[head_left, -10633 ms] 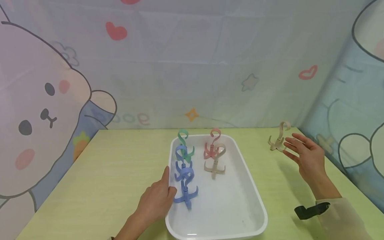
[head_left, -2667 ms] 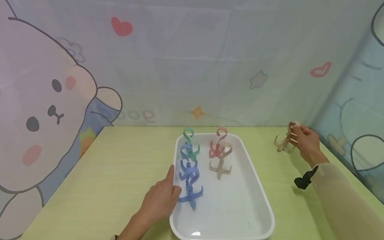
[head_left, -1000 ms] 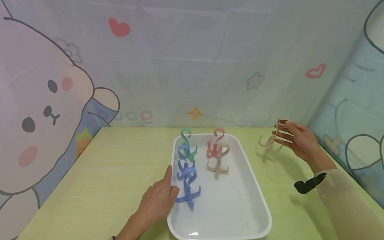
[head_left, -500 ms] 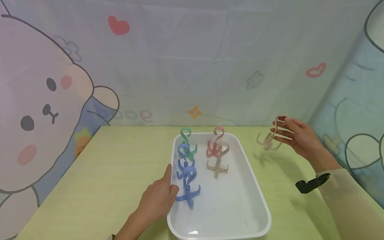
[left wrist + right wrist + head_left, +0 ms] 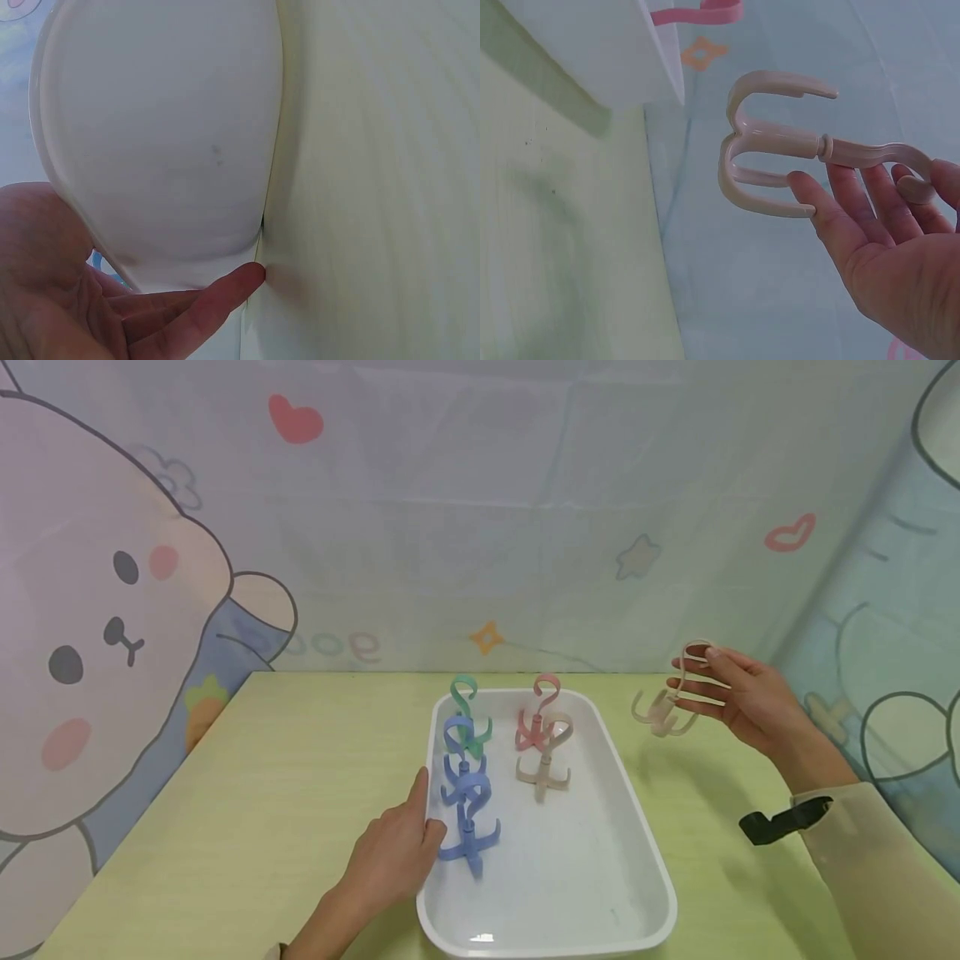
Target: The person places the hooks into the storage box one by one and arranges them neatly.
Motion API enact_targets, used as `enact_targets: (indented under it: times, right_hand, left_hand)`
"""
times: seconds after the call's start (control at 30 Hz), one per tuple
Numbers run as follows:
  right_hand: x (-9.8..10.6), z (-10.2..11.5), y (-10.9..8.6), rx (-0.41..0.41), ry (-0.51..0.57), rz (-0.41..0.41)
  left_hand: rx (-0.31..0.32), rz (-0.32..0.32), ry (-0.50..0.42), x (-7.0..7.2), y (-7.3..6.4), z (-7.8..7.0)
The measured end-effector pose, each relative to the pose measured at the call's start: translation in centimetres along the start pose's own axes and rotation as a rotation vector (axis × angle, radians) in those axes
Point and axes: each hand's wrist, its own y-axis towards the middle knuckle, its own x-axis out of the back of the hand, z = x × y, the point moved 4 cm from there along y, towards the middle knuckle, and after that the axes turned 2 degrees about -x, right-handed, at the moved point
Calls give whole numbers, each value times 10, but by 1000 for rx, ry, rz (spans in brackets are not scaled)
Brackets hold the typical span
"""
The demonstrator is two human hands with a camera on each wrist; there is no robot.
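My right hand (image 5: 757,706) holds a beige four-prong swivel hook (image 5: 780,141) by its curved top, thumb against the fingers. In the head view it hangs above the table, right of the white tray (image 5: 630,827), prongs at the lower end. My left hand (image 5: 393,852) grips the tray's left rim, thumb over the edge; in the left wrist view its fingers (image 5: 202,315) lie along the outer wall. Inside the tray stand a green hook (image 5: 472,745), two blue hooks, the nearer one (image 5: 469,839) beside my thumb, a pink hook (image 5: 534,733) and another beige hook (image 5: 543,775).
The pale yellow-green table (image 5: 300,760) meets a cartoon-print cloth (image 5: 420,527) at the back and on the right. A black strap (image 5: 783,821) sits at my right sleeve.
My right hand reached the beige hook standing at the table's back right, took its curved top, lifted it, and carried it left toward the tray. My left hand stays on the rim.
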Motion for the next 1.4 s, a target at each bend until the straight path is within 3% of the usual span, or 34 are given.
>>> enact_targets:
  times: [0.23,0.57,1.4]
  right_hand:
    - [-21,6,-2,5,-1,87]
    - [-48,11,-5,9,-111,152]
    - [-71,-4,-10,-42,-110,197]
  left_hand:
    - [-1,-2,1,0,0,-1]
    - [-7,-6,-1,1,-1,-2]
    - [-11,-9,11,3,-1,-3]
